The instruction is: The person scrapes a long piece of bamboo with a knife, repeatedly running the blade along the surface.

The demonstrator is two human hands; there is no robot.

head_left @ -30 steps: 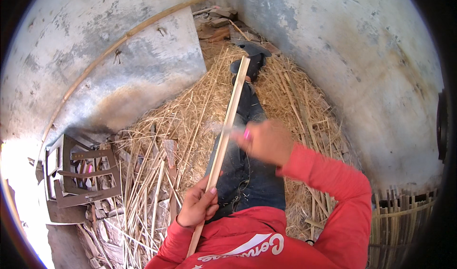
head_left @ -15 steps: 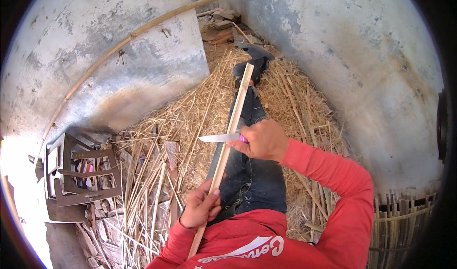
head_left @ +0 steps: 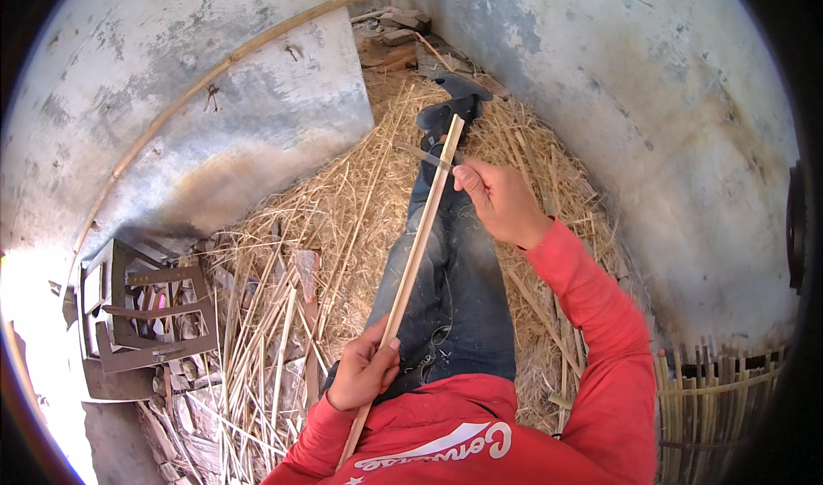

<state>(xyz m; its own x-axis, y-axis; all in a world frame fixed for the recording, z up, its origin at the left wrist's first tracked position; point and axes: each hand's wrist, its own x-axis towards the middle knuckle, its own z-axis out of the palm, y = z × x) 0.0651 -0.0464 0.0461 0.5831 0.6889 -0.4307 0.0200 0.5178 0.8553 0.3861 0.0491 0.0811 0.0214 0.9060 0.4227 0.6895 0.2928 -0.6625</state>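
A long, pale bamboo strip [head_left: 417, 243] slants from my lap up along my outstretched legs, its far end near my dark shoes. My left hand [head_left: 365, 372] is closed round its lower part, thumb on top. Near the strip's far end, my right hand [head_left: 504, 200] grips a knife [head_left: 423, 156], whose handle is hidden in the fingers. The blade lies across the strip and points to the left, slightly blurred.
Shavings [head_left: 343, 185] and loose bamboo strips [head_left: 279, 348] cover the floor around my legs. On the left stands a brown frame [head_left: 159, 309]. A long curved pole [head_left: 231, 59] leans on the wall [head_left: 600, 82]. A slatted bamboo piece [head_left: 720, 391] is at the lower right.
My right hand has moved the knife away from me along the strip, from its middle to near the far end. The left hand keeps its hold, almost unmoved.
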